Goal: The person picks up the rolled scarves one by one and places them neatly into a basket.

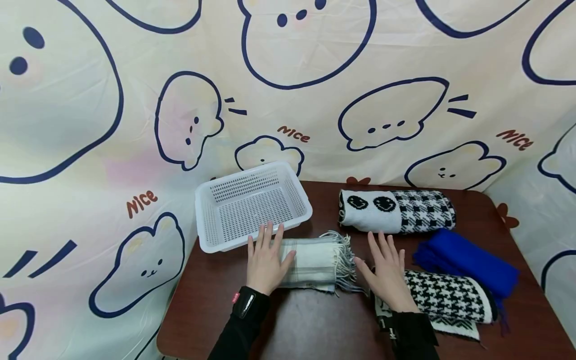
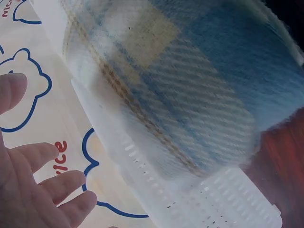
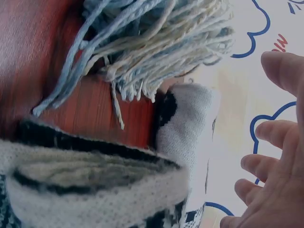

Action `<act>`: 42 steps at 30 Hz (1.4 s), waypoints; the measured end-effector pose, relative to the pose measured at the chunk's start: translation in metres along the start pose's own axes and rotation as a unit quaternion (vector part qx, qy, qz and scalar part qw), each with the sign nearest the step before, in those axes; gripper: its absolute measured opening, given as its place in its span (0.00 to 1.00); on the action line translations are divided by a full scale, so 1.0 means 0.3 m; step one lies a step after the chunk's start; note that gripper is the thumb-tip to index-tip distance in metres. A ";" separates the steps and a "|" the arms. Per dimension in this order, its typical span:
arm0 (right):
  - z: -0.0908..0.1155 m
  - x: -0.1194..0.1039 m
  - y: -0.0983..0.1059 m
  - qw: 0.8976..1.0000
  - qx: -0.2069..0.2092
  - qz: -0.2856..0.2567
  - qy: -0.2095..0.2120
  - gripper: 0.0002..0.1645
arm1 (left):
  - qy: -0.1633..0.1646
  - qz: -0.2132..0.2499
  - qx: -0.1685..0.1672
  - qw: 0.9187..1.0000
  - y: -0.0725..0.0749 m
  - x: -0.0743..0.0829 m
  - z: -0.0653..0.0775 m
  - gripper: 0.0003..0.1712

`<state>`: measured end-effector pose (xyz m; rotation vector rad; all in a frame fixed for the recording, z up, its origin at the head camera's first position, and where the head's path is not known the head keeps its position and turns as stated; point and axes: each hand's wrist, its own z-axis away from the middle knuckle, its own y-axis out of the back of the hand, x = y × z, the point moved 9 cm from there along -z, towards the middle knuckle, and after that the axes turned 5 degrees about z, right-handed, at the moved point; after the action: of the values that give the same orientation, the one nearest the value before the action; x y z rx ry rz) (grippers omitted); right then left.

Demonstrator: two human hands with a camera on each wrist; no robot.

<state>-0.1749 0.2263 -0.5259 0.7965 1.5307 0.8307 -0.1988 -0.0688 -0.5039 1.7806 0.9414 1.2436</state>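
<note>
A folded pale plaid scarf [image 1: 310,261] with a fringe on its right end lies on the table between my hands. My left hand [image 1: 265,262], fingers spread, is at the scarf's left end; in the left wrist view the plaid cloth [image 2: 190,80] stands apart from the fingers [image 2: 71,185]. Just right of the fringe [image 3: 156,47] is my right hand [image 1: 384,275], its fingers spread and holding nothing. Beside and partly under that hand lies a folded black-and-white houndstooth scarf [image 1: 450,297]. Whether either palm touches cloth cannot be told.
A white perforated plastic basket [image 1: 211,235] stands at the back left. Farther back on the right lies a rolled scarf [image 1: 371,215] with smiley faces and checks. A folded blue scarf [image 1: 468,257] is at the right. The brown table [image 1: 324,325] meets a patterned cloth backdrop [image 1: 315,110].
</note>
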 end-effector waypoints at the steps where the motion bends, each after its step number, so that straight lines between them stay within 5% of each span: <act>1: -0.001 -0.004 -0.001 1.000 -0.001 -0.002 0.001 0.49 | 0.002 0.001 -0.002 1.000 0.001 -0.003 0.002 0.44; 42: -0.039 -0.096 -0.121 0.996 -0.056 -0.071 0.009 0.50 | 0.026 0.057 0.019 0.998 0.069 -0.131 0.116 0.45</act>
<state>-0.1846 0.1821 -0.5412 0.5933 1.5246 0.8129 -0.1727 -0.1184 -0.5098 1.8631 0.9087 1.3571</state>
